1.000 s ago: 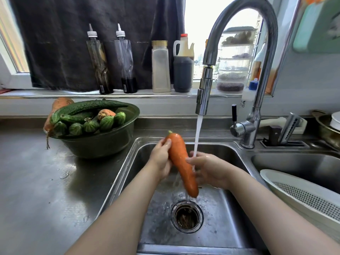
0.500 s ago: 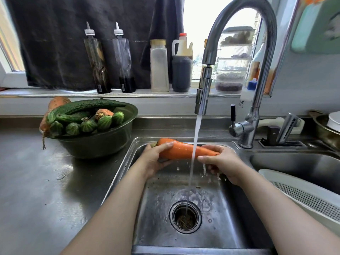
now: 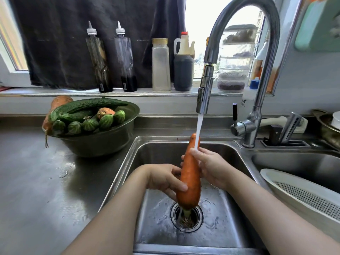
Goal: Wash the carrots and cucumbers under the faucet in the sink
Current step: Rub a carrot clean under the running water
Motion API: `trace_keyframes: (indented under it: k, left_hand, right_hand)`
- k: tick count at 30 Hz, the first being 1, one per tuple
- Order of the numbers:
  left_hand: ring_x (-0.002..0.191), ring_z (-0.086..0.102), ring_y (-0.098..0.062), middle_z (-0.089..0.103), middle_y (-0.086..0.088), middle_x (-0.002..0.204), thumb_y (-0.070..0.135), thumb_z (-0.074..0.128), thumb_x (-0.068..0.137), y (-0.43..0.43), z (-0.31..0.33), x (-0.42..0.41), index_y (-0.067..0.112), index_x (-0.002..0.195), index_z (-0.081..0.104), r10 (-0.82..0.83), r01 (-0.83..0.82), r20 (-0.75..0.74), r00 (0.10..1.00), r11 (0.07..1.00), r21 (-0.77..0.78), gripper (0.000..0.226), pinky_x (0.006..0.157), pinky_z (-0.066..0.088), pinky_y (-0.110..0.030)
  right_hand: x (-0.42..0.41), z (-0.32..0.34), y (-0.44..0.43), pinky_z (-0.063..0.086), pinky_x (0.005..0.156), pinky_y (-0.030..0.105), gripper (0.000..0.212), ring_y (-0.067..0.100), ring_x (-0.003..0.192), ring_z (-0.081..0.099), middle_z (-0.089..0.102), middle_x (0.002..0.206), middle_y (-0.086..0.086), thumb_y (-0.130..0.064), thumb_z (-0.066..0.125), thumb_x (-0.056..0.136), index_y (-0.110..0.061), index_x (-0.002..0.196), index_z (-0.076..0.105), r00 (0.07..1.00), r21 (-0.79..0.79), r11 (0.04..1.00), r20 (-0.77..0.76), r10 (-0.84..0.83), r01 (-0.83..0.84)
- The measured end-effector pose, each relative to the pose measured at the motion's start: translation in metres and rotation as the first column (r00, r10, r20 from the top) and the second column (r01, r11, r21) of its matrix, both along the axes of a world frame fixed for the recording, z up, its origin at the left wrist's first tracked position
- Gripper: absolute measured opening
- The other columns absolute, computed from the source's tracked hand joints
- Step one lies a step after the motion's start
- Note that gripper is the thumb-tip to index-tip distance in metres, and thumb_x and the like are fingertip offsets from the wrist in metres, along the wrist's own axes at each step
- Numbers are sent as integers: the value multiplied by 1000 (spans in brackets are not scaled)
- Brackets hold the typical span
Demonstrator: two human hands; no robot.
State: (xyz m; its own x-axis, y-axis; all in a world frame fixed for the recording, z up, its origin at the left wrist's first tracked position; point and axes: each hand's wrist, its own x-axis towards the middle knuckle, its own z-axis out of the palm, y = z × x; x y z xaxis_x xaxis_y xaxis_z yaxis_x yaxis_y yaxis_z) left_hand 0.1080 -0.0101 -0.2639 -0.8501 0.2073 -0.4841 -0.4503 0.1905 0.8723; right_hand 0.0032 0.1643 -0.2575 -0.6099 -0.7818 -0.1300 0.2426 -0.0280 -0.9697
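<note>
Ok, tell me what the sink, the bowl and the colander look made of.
Sink: stainless steel, brushed, going by its grey sheen and soft reflections.
Bowl: probably metal, dark green and glossy, perhaps enamelled; its wall shows faint reflections.
Colander: likely plastic, matt white, with a thick moulded rim and fine holes.
</note>
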Motion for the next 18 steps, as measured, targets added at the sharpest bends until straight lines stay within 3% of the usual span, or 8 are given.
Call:
trace_keyframes:
  k: [4,7,10,12,15,18]
  left_hand:
    - [113,70,-25,74,-9,118,10,70,96,3,11,1,7,120,66,-17,25,68,998,993,-119,25,96,59,-42]
    - [109,72,-24,76,-8,119,18,71,96,-6,19,8,8,123,68,9,22,105,994,959,-284,29,92,58,-38]
    - [104,73,-22,78,-2,110,13,65,99,-13,12,6,15,126,66,179,-174,-22,984,914,-365,28,91,57,-39]
    - [94,73,-19,78,1,96,12,54,102,-4,11,-2,19,120,69,305,-355,-228,925,906,-229,24,92,55,-42]
    - [79,67,-18,71,-3,86,26,43,108,20,17,-11,19,119,72,464,-419,-368,805,886,201,31,86,56,-41]
    - [71,61,-15,67,1,79,35,38,110,31,19,-13,18,120,71,461,-372,-418,783,885,280,38,78,53,-33]
  right_hand:
    - [5,-2,0,55,100,54,37,34,109,72,75,115,14,-35,57,103,-11,130,62,999,69,996,-20,49,-48]
    - [6,1,2,57,92,51,44,35,99,73,74,109,17,-43,55,102,-12,132,62,996,80,993,17,89,-90]
    - [6,4,4,56,79,46,54,33,81,68,68,96,18,-52,55,98,-6,125,63,980,34,987,131,151,-156]
    - [7,5,6,57,74,44,59,32,74,66,66,89,18,-61,54,94,-7,115,66,978,39,984,120,170,-175]
    - [9,6,7,57,72,42,68,31,70,65,64,81,15,-76,49,89,-11,101,68,981,105,976,57,185,-190]
    - [8,7,7,57,71,42,74,31,69,65,64,79,15,-83,48,85,-13,93,69,985,161,972,58,164,-172]
